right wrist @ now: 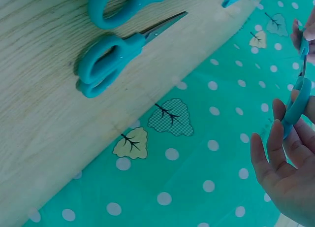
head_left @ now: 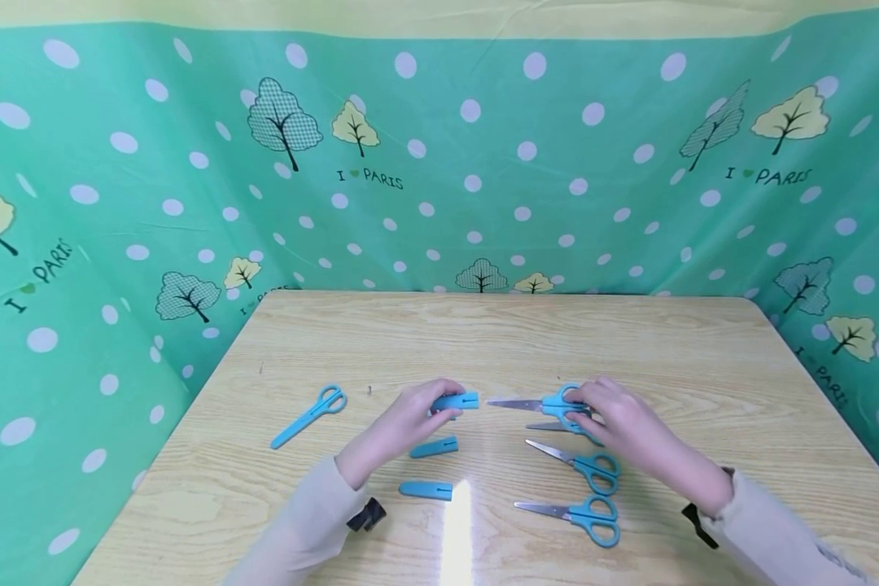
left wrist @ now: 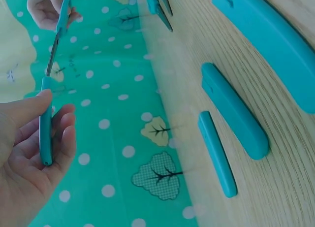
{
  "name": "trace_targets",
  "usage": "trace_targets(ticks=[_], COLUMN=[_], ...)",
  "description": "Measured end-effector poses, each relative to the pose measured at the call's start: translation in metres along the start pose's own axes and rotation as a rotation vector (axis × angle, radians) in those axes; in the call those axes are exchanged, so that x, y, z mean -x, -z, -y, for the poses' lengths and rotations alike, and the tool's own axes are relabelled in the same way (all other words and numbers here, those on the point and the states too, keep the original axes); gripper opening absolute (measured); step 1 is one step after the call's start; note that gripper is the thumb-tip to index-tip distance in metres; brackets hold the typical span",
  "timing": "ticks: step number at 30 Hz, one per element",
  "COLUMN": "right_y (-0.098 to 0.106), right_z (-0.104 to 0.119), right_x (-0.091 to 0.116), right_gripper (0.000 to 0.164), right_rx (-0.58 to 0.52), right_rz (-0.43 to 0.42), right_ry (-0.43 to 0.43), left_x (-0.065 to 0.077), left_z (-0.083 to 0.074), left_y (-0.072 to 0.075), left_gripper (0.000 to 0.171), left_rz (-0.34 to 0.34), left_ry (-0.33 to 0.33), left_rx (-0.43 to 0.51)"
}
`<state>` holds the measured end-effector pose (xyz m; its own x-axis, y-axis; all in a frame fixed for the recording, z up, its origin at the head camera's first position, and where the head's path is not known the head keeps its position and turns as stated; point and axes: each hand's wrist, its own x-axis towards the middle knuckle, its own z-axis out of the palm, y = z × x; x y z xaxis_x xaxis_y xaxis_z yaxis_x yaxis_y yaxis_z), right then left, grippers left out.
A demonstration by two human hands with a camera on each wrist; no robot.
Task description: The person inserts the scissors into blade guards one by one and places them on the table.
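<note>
My left hand (head_left: 417, 411) pinches a blue scissors sheath (head_left: 463, 400) between thumb and fingers, its slotted mouth facing right. Held by the blue handles in my right hand (head_left: 615, 407) is a pair of scissors (head_left: 516, 404), blades closed and pointing left. The blade tips are close to the sheath's mouth, and in the left wrist view they line up with the held sheath (left wrist: 45, 123). Below my hands lie three loose sheaths, including the middle one (head_left: 434, 448) and the nearest one (head_left: 425, 490). To their right rest three bare scissors, the nearest pair (head_left: 586, 514) among them.
A sheathed pair of scissors (head_left: 309, 417) lies apart on the left of the wooden table (head_left: 212, 496). A green dotted curtain (head_left: 483, 179) hangs along the back and sides. Dark straps (head_left: 366, 514) sit at both wrists.
</note>
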<state>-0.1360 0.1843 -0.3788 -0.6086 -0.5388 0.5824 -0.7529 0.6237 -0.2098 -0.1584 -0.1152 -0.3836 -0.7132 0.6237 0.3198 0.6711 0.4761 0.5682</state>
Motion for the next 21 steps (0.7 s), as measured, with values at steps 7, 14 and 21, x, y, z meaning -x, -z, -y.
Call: trace_targets(ticks=[7,14,21], right_y=[0.0020,0.0015,0.0022], right_z=[0.0024,0.0044,0.0063], right_x=[-0.0009,-0.0021,-0.0028], right_gripper=[0.016,0.039,0.024], right_rx=[-0.005,-0.016,-0.012], right_rz=[-0.023,-0.050,-0.023], right_ry=[0.039,0.074,0.061], left_x=[0.0005,0.0024,0.0022], left_z=[-0.0068,-0.0081,-0.0099], left_y=[-0.0014,-0.0028,-0.0048], left_gripper=[0.024,0.024,0.024], left_rz=[-0.003,0.002,-0.013], left_ry=[-0.016,-0.034,-0.087], left_rx=[0.009,0.012,0.000])
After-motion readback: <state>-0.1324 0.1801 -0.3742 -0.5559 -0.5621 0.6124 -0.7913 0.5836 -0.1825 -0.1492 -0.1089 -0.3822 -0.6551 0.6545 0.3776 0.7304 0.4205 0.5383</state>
